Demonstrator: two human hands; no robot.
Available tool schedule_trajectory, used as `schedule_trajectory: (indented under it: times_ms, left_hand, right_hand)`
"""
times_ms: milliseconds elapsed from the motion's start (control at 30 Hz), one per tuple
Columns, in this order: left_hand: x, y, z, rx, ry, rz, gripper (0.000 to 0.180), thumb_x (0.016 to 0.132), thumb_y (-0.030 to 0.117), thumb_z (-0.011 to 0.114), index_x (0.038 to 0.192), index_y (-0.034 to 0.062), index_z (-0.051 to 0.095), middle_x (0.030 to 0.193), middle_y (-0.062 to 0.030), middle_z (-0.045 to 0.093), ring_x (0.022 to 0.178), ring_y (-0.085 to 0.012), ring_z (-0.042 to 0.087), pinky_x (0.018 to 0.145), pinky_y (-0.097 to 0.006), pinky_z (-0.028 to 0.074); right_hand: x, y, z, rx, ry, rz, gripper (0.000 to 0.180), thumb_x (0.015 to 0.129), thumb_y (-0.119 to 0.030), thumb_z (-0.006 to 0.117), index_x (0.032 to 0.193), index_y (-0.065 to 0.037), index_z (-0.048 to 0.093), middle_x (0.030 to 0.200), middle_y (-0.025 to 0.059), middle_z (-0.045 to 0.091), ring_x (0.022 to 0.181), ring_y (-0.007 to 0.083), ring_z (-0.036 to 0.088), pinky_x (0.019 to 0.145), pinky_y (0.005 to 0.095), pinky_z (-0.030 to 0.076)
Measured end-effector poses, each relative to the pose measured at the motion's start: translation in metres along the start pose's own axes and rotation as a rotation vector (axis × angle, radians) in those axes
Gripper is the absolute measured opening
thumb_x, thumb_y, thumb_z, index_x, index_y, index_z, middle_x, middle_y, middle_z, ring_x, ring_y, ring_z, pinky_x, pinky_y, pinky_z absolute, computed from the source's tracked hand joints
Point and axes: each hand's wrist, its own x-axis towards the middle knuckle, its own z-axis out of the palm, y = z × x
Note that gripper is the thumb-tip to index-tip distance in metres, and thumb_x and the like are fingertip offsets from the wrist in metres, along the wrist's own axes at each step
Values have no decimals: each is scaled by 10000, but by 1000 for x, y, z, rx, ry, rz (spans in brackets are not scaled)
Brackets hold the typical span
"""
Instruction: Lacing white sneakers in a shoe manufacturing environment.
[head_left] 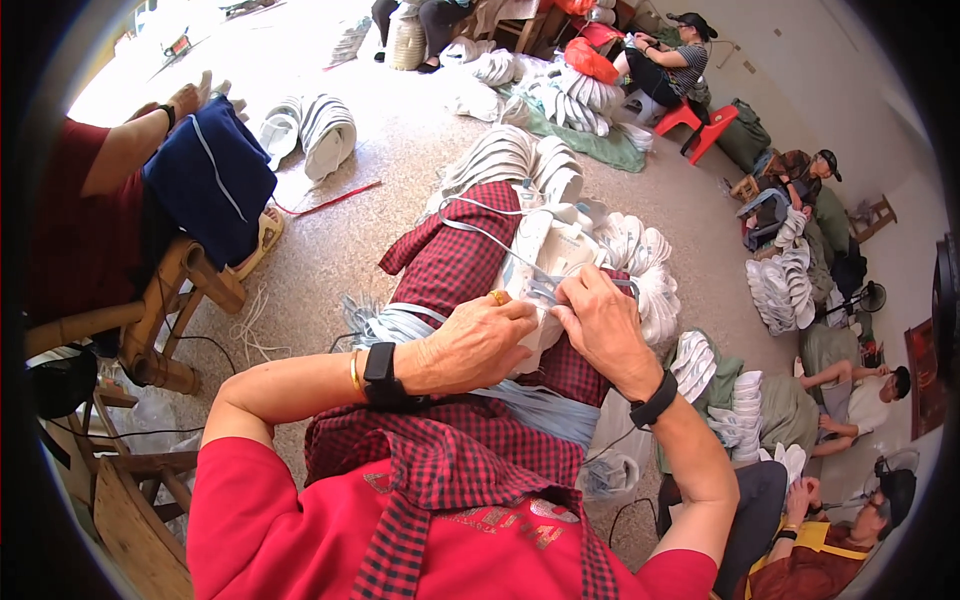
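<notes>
A white sneaker [548, 252] lies across my lap, over a red and black checked apron [462, 240]. Pale grey-blue shoelace [478, 232] runs in a long loop over the shoe and up to my fingers. My right hand [603, 322] pinches the lace at the eyelets, thumb against fingertips. Close beside it, my left hand [474, 338] has its fingers curled together at the shoe's edge, with lace at the fingertips; the exact grip is partly hidden. A bundle of loose pale blue laces [545, 408] rests across my thighs.
Stacked white shoes [497, 158] stand beyond my knees, and more white shoes [637, 255] sit to the right. At left, a person with a navy cloth [212, 168] sits by a bamboo chair [165, 310]. Other people work along the right wall, near a red stool [700, 128].
</notes>
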Motion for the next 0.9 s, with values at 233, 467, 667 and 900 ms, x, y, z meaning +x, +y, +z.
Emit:
schedule_trajectory:
  times_ms: [233, 467, 667, 900]
  left_hand:
    - [-1, -3, -6, -67, -41, -10, 324, 828, 142, 700, 1105, -22, 663, 1216, -184, 652, 1085, -352, 630, 967, -412, 490]
    - [-6, -8, 3, -98, 41, 0, 315, 822, 137, 703, 1101, -6, 668, 1213, -167, 656, 1072, -349, 634, 954, -413, 497]
    - [-5, -5, 4, -77, 10, -37, 315, 815, 135, 706, 1090, -12, 663, 1245, -173, 643, 1072, -342, 635, 944, -409, 502]
    - [-7, -8, 3, -73, 2, -10, 320, 815, 129, 702, 1103, -5, 666, 1247, -164, 645, 1077, -344, 635, 951, -410, 500]
  right_hand:
    - [3, 7, 4, 599, -279, 127, 178, 806, -111, 728, 872, -15, 593, 829, 73, 523, 713, 211, 551, 656, 334, 470]
    - [14, 4, -19, 549, -397, 93, 170, 756, -31, 687, 893, 38, 614, 731, 125, 632, 628, 262, 603, 622, 368, 500]
    - [11, 4, 10, 98, 115, -121, 156, 731, 12, 651, 882, -17, 622, 759, 114, 638, 615, 264, 637, 565, 360, 506]
    - [-15, 2, 13, 232, 101, 162, 241, 761, -5, 634, 996, -42, 594, 778, 103, 567, 636, 275, 598, 603, 378, 505]
